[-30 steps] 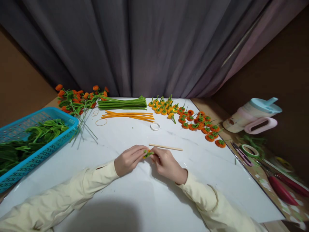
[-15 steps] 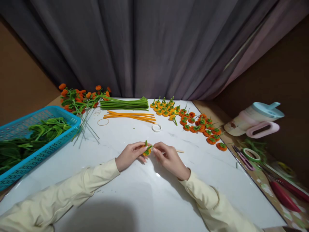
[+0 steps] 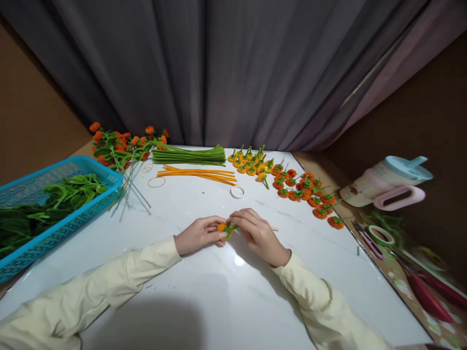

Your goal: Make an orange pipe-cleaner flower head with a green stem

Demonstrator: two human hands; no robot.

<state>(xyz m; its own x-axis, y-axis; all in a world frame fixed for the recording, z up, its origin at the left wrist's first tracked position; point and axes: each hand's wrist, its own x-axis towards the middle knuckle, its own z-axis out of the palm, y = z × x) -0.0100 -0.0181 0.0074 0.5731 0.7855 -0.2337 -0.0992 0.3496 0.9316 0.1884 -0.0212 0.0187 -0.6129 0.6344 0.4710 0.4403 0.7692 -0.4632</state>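
Note:
A small yellow-orange pipe-cleaner flower with green ends is pinched in my left hand, just over the table. My right hand is closed at the flower's right side, its fingertips on the green pipe-cleaner end. The exact grip of those fingertips is partly hidden. Beyond the right hand, the tip of a thin pale stick shows. A white ring-shaped roll lies a little farther back.
Orange pipe cleaners and a green bundle lie at the back. Finished-looking flower heads spread rightward. A blue basket of leaves stands left, orange stemmed flowers behind it. On the right are a tumbler, scissors and red-handled pliers.
The flower has turned in my left hand, its green end now pointing right. My right fingers have moved up and over onto that end. The view has shifted slightly.

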